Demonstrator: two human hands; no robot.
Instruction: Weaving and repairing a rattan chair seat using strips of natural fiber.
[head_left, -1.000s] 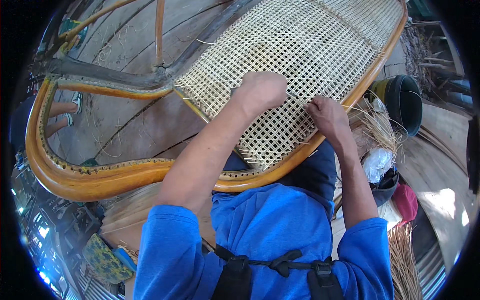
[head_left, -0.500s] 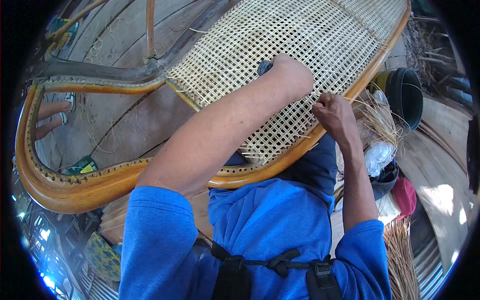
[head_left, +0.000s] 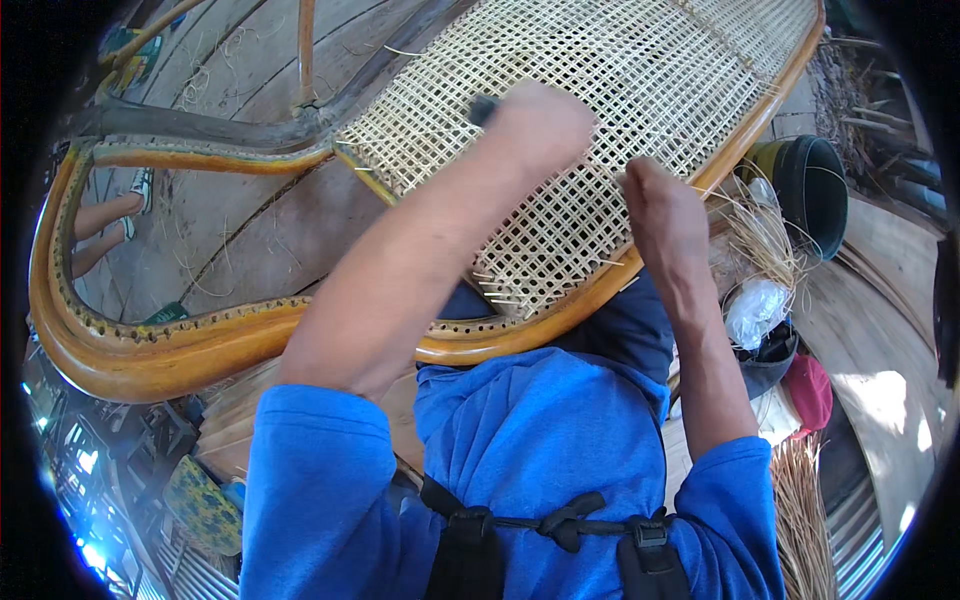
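Note:
A woven cane panel (head_left: 620, 90) fills a curved orange-brown wooden chair frame (head_left: 180, 345) lying across my lap. My left hand (head_left: 540, 125) rests over the middle of the weave, closed around a small dark tool (head_left: 482, 108) whose end sticks out on the left. My right hand (head_left: 660, 210) sits near the panel's right edge, fingers pinched on a thin cane strand (head_left: 600, 175) that runs across the weave. Loose strand ends poke out at the panel's lower edge (head_left: 500, 290).
A dark bucket (head_left: 815, 185) stands at the right beside a bundle of loose cane strips (head_left: 765, 235) and a clear plastic bag (head_left: 755, 310). Another person's sandalled feet (head_left: 110, 225) are on the wooden floor at the left. More cane lies at the lower right (head_left: 805, 510).
My left hand has moved up and to the right across the weave, with the dark tool now showing. My right hand has shifted slightly up along the panel's right edge.

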